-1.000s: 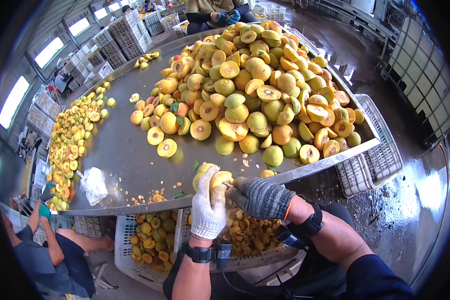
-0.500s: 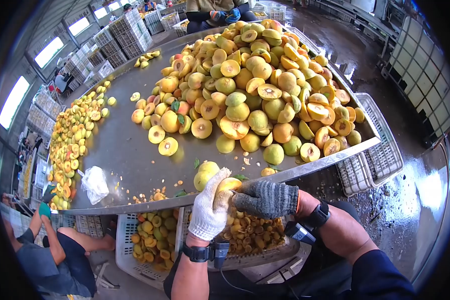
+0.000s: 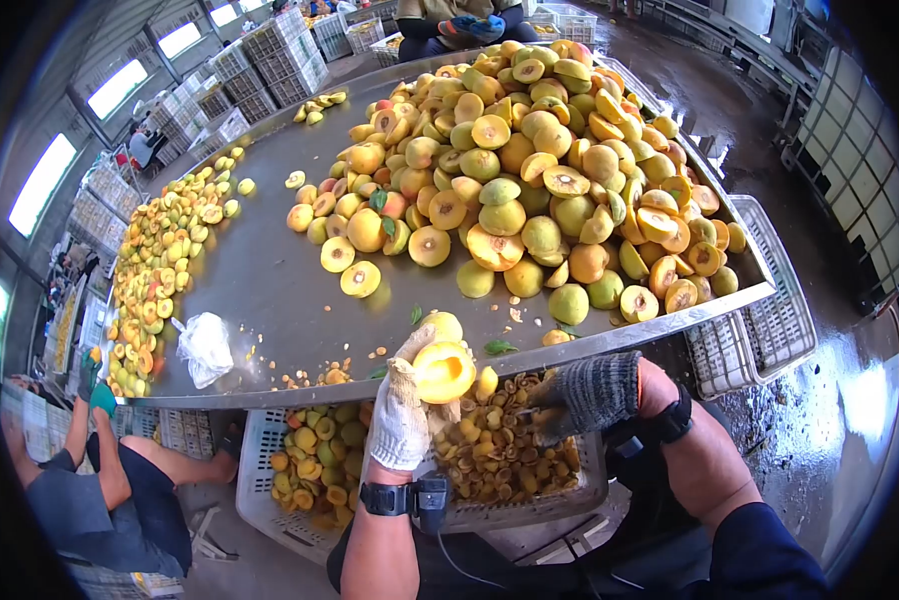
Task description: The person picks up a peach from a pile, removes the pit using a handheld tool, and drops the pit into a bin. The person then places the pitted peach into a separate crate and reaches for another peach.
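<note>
**Peach half in the left hand, near edge of the table**

At the far left, a co-worker's hand in a teal glove [image 3: 92,396] is reaching towards the near-left edge of the steel table [image 3: 270,290]. A long row of cut peaches [image 3: 160,260] is lying along that left side, and a crumpled plastic bag [image 3: 207,347] is lying just to its right. Below the table's near rim, a white crate of peach halves [image 3: 305,470] is standing.

The left hand [image 3: 402,420], in a white knit glove, is gripping a peach half [image 3: 444,372] with thumb and fingers closed around its skin side, so the cut face is turning towards the camera. It is being held just off the table's near edge, above a second crate full of pits [image 3: 500,460]. A small yellow piece [image 3: 487,383] is showing just right of the half.

The right hand [image 3: 585,395], in a grey knit glove, is hovering over the pits, apart from the half, its fingers curling inward; whether it is holding anything cannot be told.

Farther back and right, a big heap of peaches [image 3: 550,170] is covering the table, and an empty white crate [image 3: 760,330] is sitting beside its right edge.
</note>
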A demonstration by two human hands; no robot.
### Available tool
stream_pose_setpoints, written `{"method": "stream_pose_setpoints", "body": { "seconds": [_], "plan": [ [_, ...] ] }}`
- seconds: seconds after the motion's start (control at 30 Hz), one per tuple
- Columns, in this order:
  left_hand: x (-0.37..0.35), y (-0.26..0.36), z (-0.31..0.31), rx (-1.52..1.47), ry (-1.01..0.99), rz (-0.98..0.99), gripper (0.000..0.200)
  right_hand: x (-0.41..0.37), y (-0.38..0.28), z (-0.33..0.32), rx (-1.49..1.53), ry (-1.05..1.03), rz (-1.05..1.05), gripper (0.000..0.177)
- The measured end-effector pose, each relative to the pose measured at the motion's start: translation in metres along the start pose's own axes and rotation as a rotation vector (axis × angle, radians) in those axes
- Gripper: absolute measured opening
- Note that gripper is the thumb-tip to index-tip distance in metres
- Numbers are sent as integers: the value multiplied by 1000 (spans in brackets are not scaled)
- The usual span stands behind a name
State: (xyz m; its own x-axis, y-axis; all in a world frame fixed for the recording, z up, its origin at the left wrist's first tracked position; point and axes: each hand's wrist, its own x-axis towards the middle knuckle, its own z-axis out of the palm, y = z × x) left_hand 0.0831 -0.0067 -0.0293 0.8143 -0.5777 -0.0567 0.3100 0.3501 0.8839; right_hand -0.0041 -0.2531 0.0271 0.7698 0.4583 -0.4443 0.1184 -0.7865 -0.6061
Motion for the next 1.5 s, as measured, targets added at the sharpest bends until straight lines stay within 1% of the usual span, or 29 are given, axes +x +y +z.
{"method": "stream_pose_setpoints", "body": {
  "seconds": [0.03,0.07,0.1,0.13,0.17,0.23,0.27,0.3,0.37,0.4,0.43,0.5,0.53,0.63,0.67,0.77,0.87,0.97,1.1,1.17,1.2,1.27,1.3,1.33,1.37,1.4,1.43,1.47,1.5],
  "plan": [
    [-3,3,-1,-43,11,-4,77,1,1,1,27,80,-29,48],
    [-11,11,1,-95,3,-20,71,3,5,4,53,157,-58,48],
    [-16,15,-2,56,13,27,67,7,7,6,79,236,-85,48],
    [-23,19,-8,206,23,74,62,11,7,7,206,252,14,44],
    [-28,25,-13,354,34,122,58,17,4,6,230,355,67,43],
    [-43,52,-21,539,114,87,41,30,-1,4,275,562,173,42],
    [-54,70,-23,614,176,51,39,39,4,6,200,627,137,43],
    [-63,84,-29,688,238,12,37,51,6,6,116,643,122,43],
    [-74,82,-77,939,279,150,40,76,-1,-2,-47,674,95,45],
    [-82,90,-89,1160,314,95,46,79,-27,-16,45,620,183,48],
    [-91,88,-105,1387,418,140,48,93,-29,-18,-22,628,136,48],
    [-95,99,-95,1421,763,216,47,130,-22,-15,-157,643,34,48],
    [-95,99,-101,1316,837,300,44,139,-31,-16,-223,622,17,46],
    [-93,95,-108,1213,756,253,42,157,-52,-30,-433,396,91,41],
    [-91,90,-111,1381,686,314,39,158,-61,-33,-499,344,98,39],
    [-81,87,-97,1392,611,324,39,174,-44,-23,-624,422,40,38],
    [-76,83,-92,1370,546,323,38,178,-26,-28,-524,589,35,33],
    [-73,78,-89,1366,517,322,37,179,-30,-27,-593,614,0,28],
    [-64,75,-82,1383,491,310,35,204,-21,-30,-701,515,-111,29],
    [-61,78,-75,1366,478,254,36,214,-13,-38,-713,482,-140,31],
    [-59,76,-76,1331,465,291,36,222,-5,-44,-721,450,-115,35],
    [-55,73,-79,1258,441,365,35,209,-14,-67,-272,493,-35,40],
    [-53,72,-75,1149,414,374,36,193,-27,-79,-52,509,6,43],
    [-50,72,-69,1039,381,387,36,159,-53,-88,530,377,221,46],
    [-47,72,-63,929,341,399,37,150,-43,-82,796,331,-23,47],
    [-44,63,-61,580,262,245,43,138,-35,-71,954,292,-57,48],
    [-42,65,-50,459,164,198,57,121,-42,-60,1111,252,-92,50],
    [-38,62,-36,360,97,253,62,117,-19,-42,996,252,-189,47],
    [-35,58,-24,260,30,301,68,107,-16,-27,755,307,-337,44]
  ]
}}
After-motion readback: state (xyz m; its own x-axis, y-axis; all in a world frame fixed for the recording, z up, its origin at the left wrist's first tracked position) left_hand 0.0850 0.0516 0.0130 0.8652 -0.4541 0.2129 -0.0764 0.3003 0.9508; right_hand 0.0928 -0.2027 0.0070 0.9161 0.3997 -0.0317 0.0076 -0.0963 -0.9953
